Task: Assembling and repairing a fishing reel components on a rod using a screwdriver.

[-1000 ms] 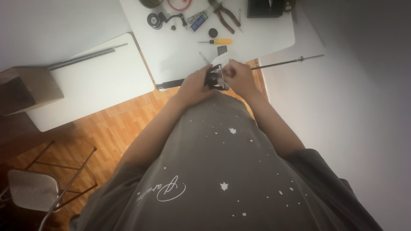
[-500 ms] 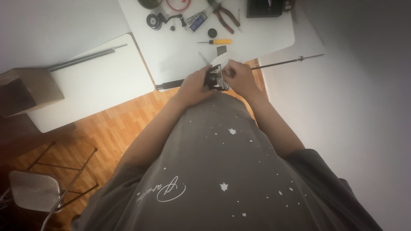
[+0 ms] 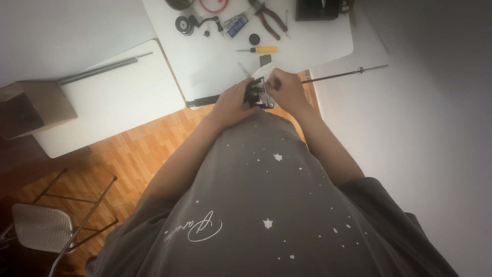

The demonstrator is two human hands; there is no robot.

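My left hand (image 3: 231, 102) and my right hand (image 3: 285, 90) both grip a small black and silver fishing reel (image 3: 258, 94) in front of my belly, at the near edge of a white table (image 3: 215, 61). A thin dark rod (image 3: 342, 75) sticks out to the right from behind my right hand, and a dark handle end (image 3: 202, 101) shows to the left of my left hand. My right hand's fingers pinch the top of the reel. What part they touch is hidden.
On the table lie a yellow-handled screwdriver (image 3: 260, 50), red-handled pliers (image 3: 270, 16), a black round part (image 3: 183, 23), a small black cap (image 3: 254, 38) and a black box (image 3: 316, 8). A second white table (image 3: 110, 102) with a grey tube (image 3: 102, 69) stands left. A folding chair (image 3: 43, 225) stands lower left.
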